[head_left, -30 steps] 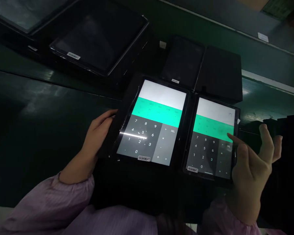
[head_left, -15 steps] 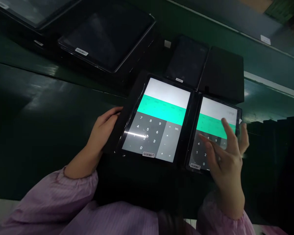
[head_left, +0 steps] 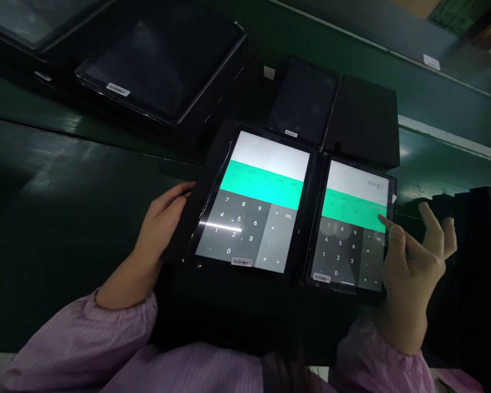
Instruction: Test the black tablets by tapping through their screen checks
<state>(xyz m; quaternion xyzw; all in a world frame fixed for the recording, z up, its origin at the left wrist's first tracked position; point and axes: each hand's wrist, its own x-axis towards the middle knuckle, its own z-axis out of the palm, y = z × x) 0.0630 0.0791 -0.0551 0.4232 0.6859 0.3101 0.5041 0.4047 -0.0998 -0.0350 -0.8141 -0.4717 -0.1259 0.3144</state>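
Note:
Side by side in front of me are two lit tablets showing calculator screens. The left tablet point(head_left: 249, 213) rests on a black box point(head_left: 179, 234), and my left hand point(head_left: 161, 218) is closed around that box's left side, its fingertips hidden. At the right tablet point(head_left: 339, 256), whose display shows a line of characters, my right hand point(head_left: 417, 265) has its index finger pointed at the green band near the right edge. Whether the fingertip touches the glass I cannot tell. The other fingers are spread and hold nothing.
Behind the lit pair, a dark tablet point(head_left: 305, 103) lies beside a black box point(head_left: 364, 120). Farther left, a larger dark tablet point(head_left: 163, 60) tops a stack, with another tablet point(head_left: 36, 22) beyond. Dark boxes point(head_left: 483, 245) stand at right on the green table point(head_left: 65, 218).
My right hand has moved right, from over the right tablet's number keys to its right edge. The characters on that screen have changed. My left hand keeps its hold; the whole view shifted slightly.

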